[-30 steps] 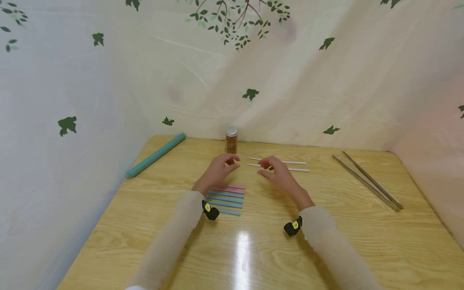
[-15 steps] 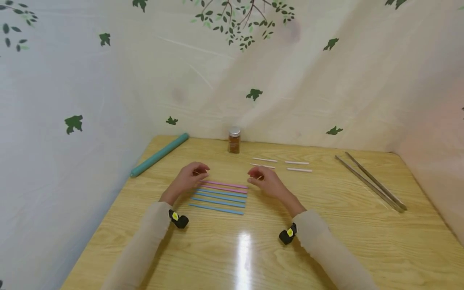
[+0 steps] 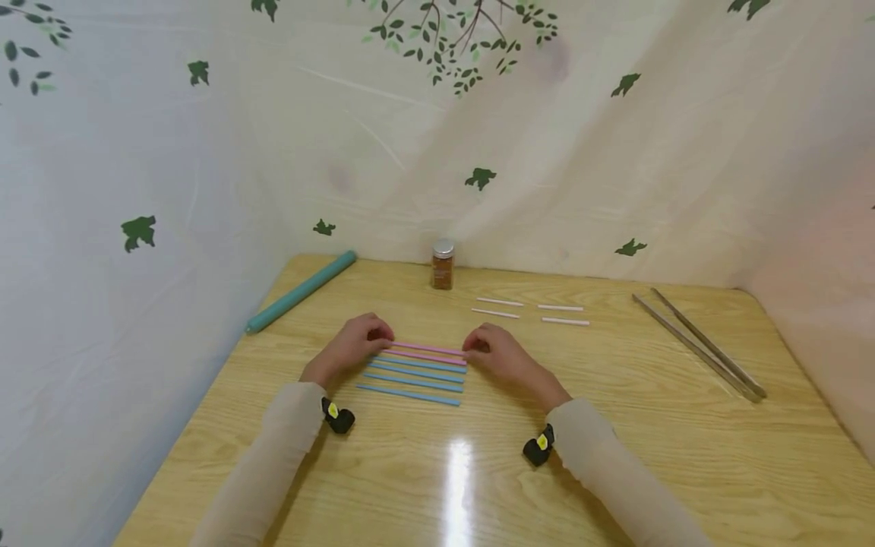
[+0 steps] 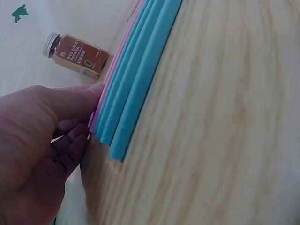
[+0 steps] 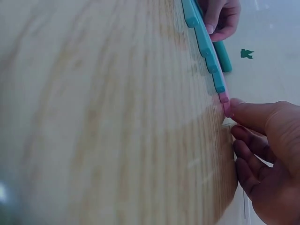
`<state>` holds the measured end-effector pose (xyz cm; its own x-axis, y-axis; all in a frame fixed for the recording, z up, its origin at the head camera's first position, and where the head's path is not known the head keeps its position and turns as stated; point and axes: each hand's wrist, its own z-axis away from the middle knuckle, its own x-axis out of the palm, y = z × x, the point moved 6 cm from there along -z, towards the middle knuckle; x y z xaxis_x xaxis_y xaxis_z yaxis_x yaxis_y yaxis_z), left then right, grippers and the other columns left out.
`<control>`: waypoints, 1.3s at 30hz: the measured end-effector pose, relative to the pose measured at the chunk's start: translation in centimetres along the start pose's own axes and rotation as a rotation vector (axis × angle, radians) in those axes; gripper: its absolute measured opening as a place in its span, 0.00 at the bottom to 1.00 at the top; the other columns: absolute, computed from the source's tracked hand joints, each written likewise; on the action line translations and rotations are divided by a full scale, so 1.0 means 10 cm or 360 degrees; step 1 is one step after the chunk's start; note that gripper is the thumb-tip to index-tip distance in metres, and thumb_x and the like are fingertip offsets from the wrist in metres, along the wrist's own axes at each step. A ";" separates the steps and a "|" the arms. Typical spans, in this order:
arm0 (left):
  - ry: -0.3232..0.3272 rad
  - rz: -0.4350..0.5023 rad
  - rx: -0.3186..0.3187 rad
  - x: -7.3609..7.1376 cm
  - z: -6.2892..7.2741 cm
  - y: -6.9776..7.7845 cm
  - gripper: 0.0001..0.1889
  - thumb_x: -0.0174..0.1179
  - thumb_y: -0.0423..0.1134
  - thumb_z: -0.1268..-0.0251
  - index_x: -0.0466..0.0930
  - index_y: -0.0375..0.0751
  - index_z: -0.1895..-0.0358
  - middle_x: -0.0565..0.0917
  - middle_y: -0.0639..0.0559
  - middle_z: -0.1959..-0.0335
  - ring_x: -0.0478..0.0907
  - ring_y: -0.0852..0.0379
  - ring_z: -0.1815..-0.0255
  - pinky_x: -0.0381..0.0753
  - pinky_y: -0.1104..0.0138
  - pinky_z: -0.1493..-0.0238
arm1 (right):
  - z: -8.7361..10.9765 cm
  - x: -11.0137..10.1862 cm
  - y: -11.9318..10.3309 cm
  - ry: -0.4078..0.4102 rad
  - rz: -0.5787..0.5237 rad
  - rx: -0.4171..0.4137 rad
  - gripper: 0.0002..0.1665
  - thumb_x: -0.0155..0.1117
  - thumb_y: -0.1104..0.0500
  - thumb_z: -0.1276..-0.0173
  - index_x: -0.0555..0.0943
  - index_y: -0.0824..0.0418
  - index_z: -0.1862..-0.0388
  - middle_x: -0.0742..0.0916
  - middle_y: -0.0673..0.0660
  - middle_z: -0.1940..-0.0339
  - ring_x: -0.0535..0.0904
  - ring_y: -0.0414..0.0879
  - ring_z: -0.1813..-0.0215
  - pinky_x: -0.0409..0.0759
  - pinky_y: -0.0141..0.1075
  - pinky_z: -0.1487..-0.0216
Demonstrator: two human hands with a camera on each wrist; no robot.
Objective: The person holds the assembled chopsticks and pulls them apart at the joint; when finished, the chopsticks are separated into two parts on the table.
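Pink and blue slim sticks lie side by side in a row on the wooden table. My left hand (image 3: 350,346) pinches the left end of the far pink stick (image 3: 427,349), thumb on top and fingers curled below. At its other end my right hand (image 3: 504,355) pinches too; the right wrist view shows the thumb (image 5: 253,115) right at the pink tip. A second pink stick (image 3: 431,357) lies just nearer, then several blue sticks (image 3: 410,393), the nearest set a little apart. In the left wrist view the blue sticks (image 4: 133,103) partly hide the pink ones.
Behind the row stands a spice jar (image 3: 443,267) labelled red sweet pepper. Short white sticks (image 3: 565,321) lie right of it. Long metal tongs (image 3: 697,346) rest at the right, a teal rod (image 3: 301,293) at the left. A leaf-print curtain (image 3: 383,152) hangs behind the table (image 3: 383,471).
Both hands have moved toward me from the white sticks, the left also leftward, to the row of coloured sticks. They now pinch the far pink stick's two ends.
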<state>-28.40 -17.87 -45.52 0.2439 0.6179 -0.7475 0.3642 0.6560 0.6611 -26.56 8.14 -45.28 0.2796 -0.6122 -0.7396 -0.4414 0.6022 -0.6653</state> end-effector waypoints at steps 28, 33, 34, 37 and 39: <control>-0.0209 -0.0186 0.0227 0.07 -0.20 0.49 0.06 0.61 0.38 0.35 0.80 0.41 0.58 0.80 0.52 0.67 0.73 0.60 0.66 0.74 0.68 0.62 | -0.02 -0.18 -0.11 0.0023 0.0003 0.0045 0.07 0.60 0.57 0.30 0.82 0.58 0.60 0.85 0.52 0.62 0.78 0.46 0.56 0.76 0.45 0.49; -0.0212 -0.0189 0.0275 0.10 -0.23 0.63 0.03 0.60 0.36 0.34 0.80 0.40 0.62 0.80 0.52 0.68 0.72 0.60 0.68 0.74 0.68 0.64 | -0.04 -0.20 -0.18 0.0052 0.0017 -0.0022 0.09 0.61 0.57 0.31 0.82 0.60 0.56 0.85 0.53 0.60 0.79 0.47 0.54 0.76 0.45 0.48; -0.0215 -0.0192 0.0282 0.11 -0.23 0.65 0.03 0.60 0.36 0.34 0.80 0.41 0.62 0.80 0.52 0.69 0.72 0.61 0.68 0.73 0.68 0.64 | -0.06 -0.20 -0.20 0.0059 0.0014 -0.0049 0.10 0.61 0.57 0.31 0.82 0.61 0.55 0.85 0.53 0.59 0.79 0.47 0.54 0.77 0.45 0.49; -0.0228 -0.0194 0.0313 0.15 -0.24 0.71 0.03 0.60 0.36 0.34 0.80 0.41 0.62 0.80 0.52 0.69 0.72 0.61 0.68 0.74 0.69 0.64 | -0.10 -0.17 -0.27 0.0056 -0.0003 -0.0124 0.13 0.62 0.57 0.31 0.81 0.63 0.52 0.85 0.54 0.58 0.79 0.47 0.54 0.78 0.43 0.51; -0.0240 -0.0190 0.0322 0.17 -0.25 0.75 0.03 0.59 0.36 0.34 0.80 0.41 0.62 0.80 0.52 0.68 0.72 0.61 0.68 0.74 0.69 0.64 | -0.13 -0.14 -0.31 0.0050 -0.0024 -0.0156 0.14 0.63 0.57 0.32 0.80 0.65 0.52 0.85 0.55 0.58 0.79 0.47 0.56 0.79 0.41 0.53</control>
<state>-27.49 -10.78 -41.69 0.3139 0.4600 -0.8306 0.5670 0.6108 0.5526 -26.67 6.50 -42.07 0.2605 -0.6374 -0.7252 -0.5190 0.5409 -0.6619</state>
